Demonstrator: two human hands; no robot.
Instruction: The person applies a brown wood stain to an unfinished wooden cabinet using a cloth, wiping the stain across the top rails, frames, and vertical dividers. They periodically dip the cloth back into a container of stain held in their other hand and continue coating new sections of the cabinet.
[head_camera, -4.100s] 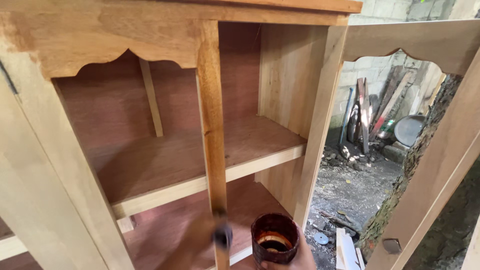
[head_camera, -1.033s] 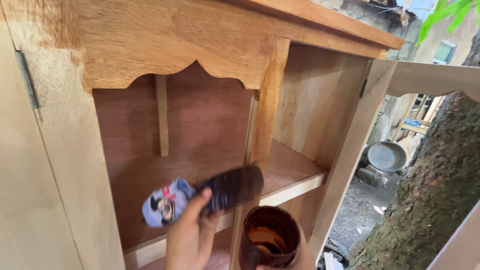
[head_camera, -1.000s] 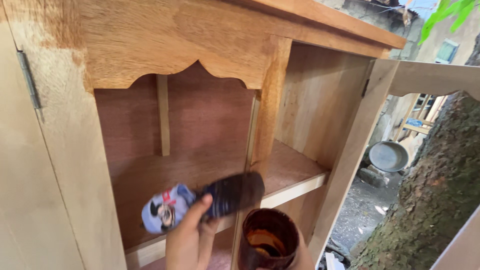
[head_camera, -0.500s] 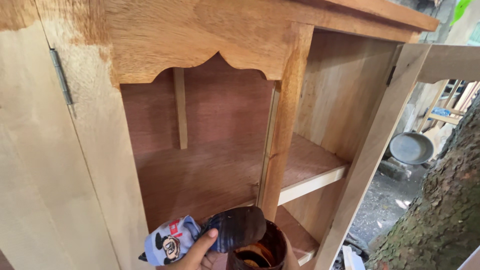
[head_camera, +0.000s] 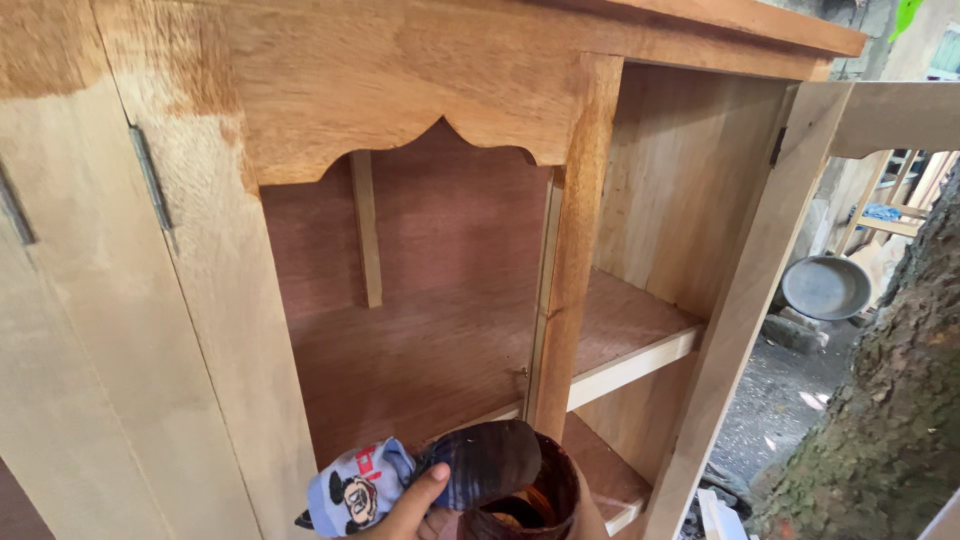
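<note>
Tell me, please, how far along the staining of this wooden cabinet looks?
The centre post and scalloped rail look darker, apparently coated. One hand holds a stain-soaked cloth at the dark container. The pale left door appears largely uncoated.

An open bay lay behind the scalloped rail, bounded right by the centre post. Farther right, room stood open above the shelf, beside the side panel.
</note>
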